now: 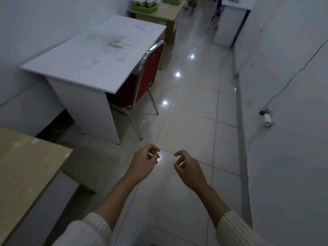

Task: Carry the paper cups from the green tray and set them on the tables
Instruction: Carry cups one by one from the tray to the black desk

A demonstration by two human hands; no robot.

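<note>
While left grip (143,164), right grip (190,170) hang slack, empty, white paper cups (142,2) fill green tray (140,10).

Cream ribbed-knit sleeves (96,226) (loose cuffs) on both arms.

Both hands empty, held out over the tiled floor (191,107), fingers loosely curled: left hand (144,161), right hand (188,166). White table (92,63) at left wall, red chair (149,71) tucked at its right edge. Beyond it a wooden table (165,14); green tray (144,8) with paper cups (142,1) at its left corner.
</note>
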